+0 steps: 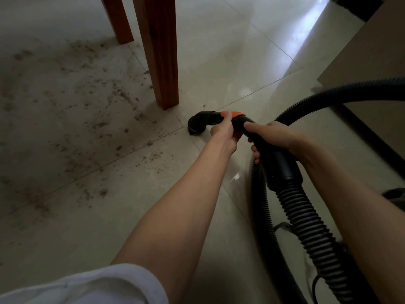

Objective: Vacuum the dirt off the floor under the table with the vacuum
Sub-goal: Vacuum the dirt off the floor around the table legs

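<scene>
**A:** Both your hands are wrapped round the vacuum's black tube (247, 128): your left hand (224, 133) grips it up front, thumb on the orange collar (230, 114), and your right hand (276, 137) holds it just behind, where the stiff handle meets the ribbed hose (306, 220).

**B:** And the nozzle?

**A:** The nozzle (197, 126) sits just ahead of your left hand, mouth down and at the floor, on the tile joint beside the near table leg (162, 53). The dirt (87, 102) lies mostly to the left of your left hand and beyond it, spread under the table; only stray crumbs are near the nozzle.

**B:** So how should you work it?

**A:** I'd keep the mouth flat on the tile and steer with your front hand, sweeping left in slow overlapping passes. Let your right hand feed slack so the hose looping beside it doesn't tug the nozzle up. Go round the leg carefully; grit gathers at its foot.
</scene>
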The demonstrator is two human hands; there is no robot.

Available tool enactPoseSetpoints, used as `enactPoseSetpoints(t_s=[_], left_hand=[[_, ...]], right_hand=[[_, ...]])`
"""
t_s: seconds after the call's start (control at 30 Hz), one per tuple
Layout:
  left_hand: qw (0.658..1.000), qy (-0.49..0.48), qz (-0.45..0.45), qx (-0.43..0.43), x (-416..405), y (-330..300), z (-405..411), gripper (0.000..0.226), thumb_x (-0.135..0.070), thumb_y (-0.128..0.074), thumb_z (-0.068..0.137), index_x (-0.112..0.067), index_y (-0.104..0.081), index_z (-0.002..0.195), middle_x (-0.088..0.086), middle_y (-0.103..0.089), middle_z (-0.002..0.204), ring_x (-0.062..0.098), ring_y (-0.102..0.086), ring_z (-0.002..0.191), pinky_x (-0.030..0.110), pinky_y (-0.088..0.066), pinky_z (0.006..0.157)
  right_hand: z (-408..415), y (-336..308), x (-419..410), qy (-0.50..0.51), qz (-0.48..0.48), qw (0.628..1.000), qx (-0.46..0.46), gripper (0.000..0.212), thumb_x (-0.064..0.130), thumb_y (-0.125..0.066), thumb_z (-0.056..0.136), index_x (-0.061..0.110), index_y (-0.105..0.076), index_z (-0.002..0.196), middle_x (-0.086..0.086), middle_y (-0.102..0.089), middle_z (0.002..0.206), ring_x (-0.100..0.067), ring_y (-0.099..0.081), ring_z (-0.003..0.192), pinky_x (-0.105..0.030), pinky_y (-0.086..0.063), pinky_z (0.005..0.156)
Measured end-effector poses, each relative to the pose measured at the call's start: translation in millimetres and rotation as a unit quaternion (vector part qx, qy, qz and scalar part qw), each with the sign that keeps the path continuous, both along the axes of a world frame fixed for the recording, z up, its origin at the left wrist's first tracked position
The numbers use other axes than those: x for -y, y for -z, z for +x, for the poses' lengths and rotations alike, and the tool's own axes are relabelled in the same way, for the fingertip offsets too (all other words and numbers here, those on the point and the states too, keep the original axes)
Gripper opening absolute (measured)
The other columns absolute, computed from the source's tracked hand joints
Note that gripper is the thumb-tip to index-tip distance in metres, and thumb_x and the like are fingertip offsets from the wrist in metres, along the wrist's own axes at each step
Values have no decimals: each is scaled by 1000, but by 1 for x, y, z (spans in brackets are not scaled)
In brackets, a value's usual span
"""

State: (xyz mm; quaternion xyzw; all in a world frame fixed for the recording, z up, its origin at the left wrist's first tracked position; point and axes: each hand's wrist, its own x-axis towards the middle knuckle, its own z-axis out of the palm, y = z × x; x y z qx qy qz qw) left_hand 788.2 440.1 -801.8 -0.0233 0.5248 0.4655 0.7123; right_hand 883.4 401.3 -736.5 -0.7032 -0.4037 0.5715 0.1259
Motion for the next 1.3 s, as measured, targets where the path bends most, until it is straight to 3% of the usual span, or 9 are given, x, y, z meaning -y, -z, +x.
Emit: enactPoseSetpoints(t_s=[0.1,0.17,0.27,0.57,0.7,1.07,1.3], left_hand=[[999,33,29,-6,-7,-4,5,24,-18,-58,93,2,-54,105,16,-59,89,24,-59,74,33,-53,71],[997,61,45,-27,-12,-6,8,14,-13,-56,94,-1,-54,87,12,-56,80,21,-56,69,31,-51,68],[994,84,59,-43,-18,-6,10,20,-11,-54,95,-4,-50,76,10,-54,77,20,-54,67,31,-50,66],[990,104,79,-45,-25,2,14,17,-15,-55,95,-3,-54,82,9,-56,77,18,-57,67,26,-52,57],[990,106,83,-50,-30,1,13,20,-14,-56,94,-3,-52,78,10,-55,76,20,-56,67,32,-51,69],[991,102,75,-54,-47,5,-2,17,-12,-53,95,-3,-51,81,12,-56,82,22,-57,72,32,-51,72],[994,46,59,-85,-48,9,-10,17,-9,-59,89,-5,-50,75,9,-55,71,20,-55,64,36,-52,75]], right_hand=[[-3,6,-3,18,35,999,10,41,36,-53,96,-2,-50,111,-11,-56,63,-14,-56,37,-25,-49,40],[-5,9,-6,33,51,998,2,44,36,-52,96,-4,-49,115,-11,-55,64,-14,-55,37,-25,-49,40],[-5,13,-10,39,56,998,-8,43,37,-50,96,-3,-50,111,-11,-55,64,-15,-55,38,-26,-50,41],[2,23,-16,57,64,996,-24,43,41,-45,98,-1,-51,109,-12,-55,66,-19,-57,43,-31,-54,46],[0,26,-24,55,75,996,-9,49,43,-44,97,-3,-51,112,-12,-57,67,-19,-59,46,-33,-55,50],[-19,37,-43,70,87,994,-5,46,42,-45,97,-1,-52,112,-11,-58,64,-17,-58,39,-29,-55,44],[-17,28,-54,18,29,998,-56,47,45,-47,96,-2,-51,105,-12,-58,62,-21,-58,43,-34,-56,53]])
